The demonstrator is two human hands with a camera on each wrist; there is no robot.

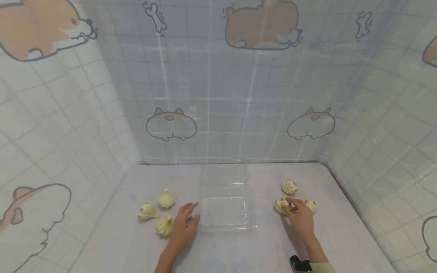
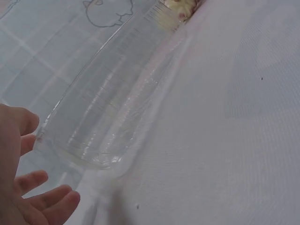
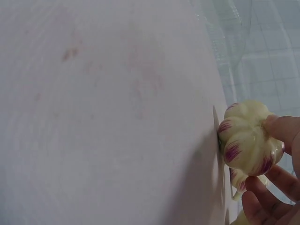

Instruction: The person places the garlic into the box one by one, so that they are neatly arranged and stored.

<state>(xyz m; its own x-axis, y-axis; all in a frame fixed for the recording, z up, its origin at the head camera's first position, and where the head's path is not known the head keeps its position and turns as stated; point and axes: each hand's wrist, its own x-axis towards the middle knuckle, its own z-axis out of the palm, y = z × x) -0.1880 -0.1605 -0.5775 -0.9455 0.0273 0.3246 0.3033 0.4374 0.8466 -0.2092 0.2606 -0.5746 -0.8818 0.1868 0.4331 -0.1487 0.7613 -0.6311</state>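
Right fingers [image 3: 267, 199] pinching garlic bulb [image 3: 247, 137]; left fingers [image 2: 61, 207] loose, by container [image 1: 223, 212] (clear)

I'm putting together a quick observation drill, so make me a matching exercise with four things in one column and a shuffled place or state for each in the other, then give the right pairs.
Things:
1. left hand
2. right hand
3. clear container
4. black item

Places or states:
A. see-through, on the table between the two hands
B. at the wrist, by the pale sleeve
C. pinching a garlic bulb
D. fingers apart, holding no garlic

Right pairs: 1-D, 2-C, 3-A, 4-B
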